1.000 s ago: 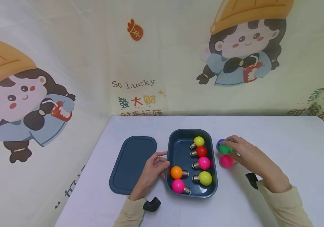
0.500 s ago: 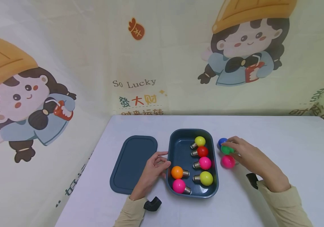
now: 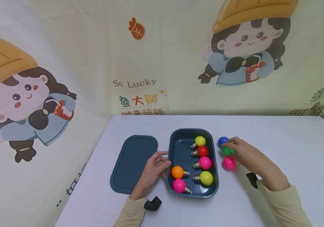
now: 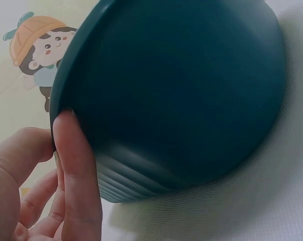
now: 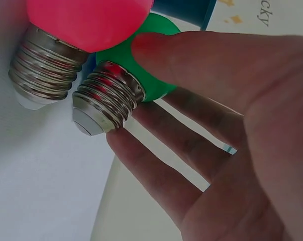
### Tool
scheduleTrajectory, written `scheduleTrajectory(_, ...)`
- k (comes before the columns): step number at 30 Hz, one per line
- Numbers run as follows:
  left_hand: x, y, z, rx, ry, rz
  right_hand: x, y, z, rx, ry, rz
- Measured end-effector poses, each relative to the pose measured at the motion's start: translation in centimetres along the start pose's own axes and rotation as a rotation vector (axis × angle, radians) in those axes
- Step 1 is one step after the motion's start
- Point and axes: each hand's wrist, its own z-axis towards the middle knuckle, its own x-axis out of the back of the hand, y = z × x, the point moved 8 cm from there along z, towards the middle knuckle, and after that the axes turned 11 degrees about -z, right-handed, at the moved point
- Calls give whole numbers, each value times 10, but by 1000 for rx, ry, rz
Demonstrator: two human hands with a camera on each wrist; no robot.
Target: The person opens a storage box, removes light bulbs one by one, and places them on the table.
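In the head view my left hand (image 3: 152, 168) holds the left rim of the dark blue box (image 3: 181, 134); the left wrist view has its fingertips at the box's edge (image 4: 176, 90). My right hand (image 3: 251, 157) pinches a green light bulb (image 3: 227, 151) right of the box, thumb on its round part. The bulb's metal screw base (image 5: 108, 98) points toward the wrist camera. A pink bulb (image 3: 229, 163) lies just in front of the green one, and a blue bulb (image 3: 223, 141), partly hidden by the fingers, lies behind it.
Inside the box, yellow (image 3: 200, 141), red (image 3: 202, 151), pink (image 3: 205, 163) and yellow-green (image 3: 207, 178) bulbs line the right side. An orange bulb (image 3: 177, 172) and another pink bulb (image 3: 179, 186) lie at front left. The flat dark lid (image 3: 133, 164) rests left of the box.
The pink bulb outside the box has shifted slightly toward the front. The green bulb, under my right hand's fingers, has moved a little away from the blue one. My left hand stays at the rim.
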Motion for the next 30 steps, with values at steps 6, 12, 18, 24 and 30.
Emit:
scheduleTrajectory(6,1,0,0,-5,12,3,-4,1,2,-3,-17,6)
scheduleTrajectory(12,0,-1,-2,11,3,3,-7,3,-3,23,-3,29)
scheduleTrajectory(18,-1,1,-1,-3,4,9,-7,5,-3,23,11,21)
scheduleTrajectory(24,-2,1,-1,-3,3,5,-6,4,-3,0,2,32)
scheduleTrajectory(30,-1,1,-1,-5,1,5,-1,-1,-3,4,23,26)
